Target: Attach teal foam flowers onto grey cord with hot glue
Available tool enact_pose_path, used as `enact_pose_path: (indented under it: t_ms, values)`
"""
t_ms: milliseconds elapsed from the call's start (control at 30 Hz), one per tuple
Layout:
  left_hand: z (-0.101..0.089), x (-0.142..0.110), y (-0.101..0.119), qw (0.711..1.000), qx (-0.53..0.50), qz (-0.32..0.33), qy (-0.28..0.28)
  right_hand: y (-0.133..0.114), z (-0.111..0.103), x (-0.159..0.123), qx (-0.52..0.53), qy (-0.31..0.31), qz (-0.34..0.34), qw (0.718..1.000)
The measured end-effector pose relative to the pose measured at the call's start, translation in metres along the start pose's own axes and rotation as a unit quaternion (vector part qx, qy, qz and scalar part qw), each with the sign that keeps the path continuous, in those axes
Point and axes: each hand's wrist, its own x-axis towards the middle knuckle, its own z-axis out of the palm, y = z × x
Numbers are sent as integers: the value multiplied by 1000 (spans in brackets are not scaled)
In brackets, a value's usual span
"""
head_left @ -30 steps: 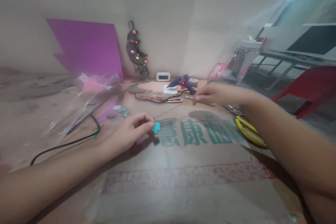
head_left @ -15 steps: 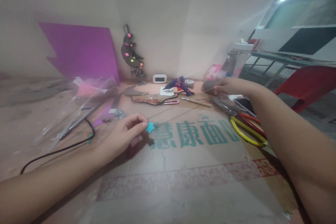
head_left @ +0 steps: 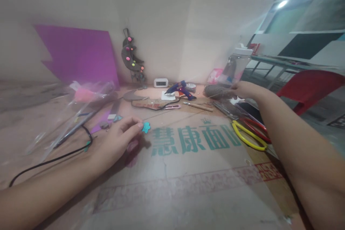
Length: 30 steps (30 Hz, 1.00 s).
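Observation:
Pinched in the fingertips of my left hand (head_left: 122, 138) is a small turquoise flower (head_left: 146, 127), held just above the cardboard. A thin thread runs from near the flower toward a roll of grey yarn (head_left: 217, 92) at the back right. My right hand (head_left: 244, 90) reaches there, its bent fingers around the right end of the roll; the fingertips are partly hidden. A hot glue gun (head_left: 180, 89) rests left of the yarn, its nozzle over a white paper piece (head_left: 167, 96).
Yellow-handled scissors (head_left: 248, 137) lie under my right forearm. A wooden-handled tool (head_left: 199, 106) and a pink cutter (head_left: 172, 107) lie mid-table. A black cord (head_left: 54, 156) crosses the left side near a plastic bag (head_left: 88, 97). A clear jar (head_left: 235, 66) stands behind my right hand.
My right hand has shifted toward the right end of the yarn roll, so more of the yarn shows. My left hand still pinches the flower. The view has turned slightly right.

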Motion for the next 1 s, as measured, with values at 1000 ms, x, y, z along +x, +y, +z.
enact_pose_path:
  t_ms: [1000]
  values:
    - [4,-7,5,965,126,174,-152,-189,78,-134,408,-199,-284,845]
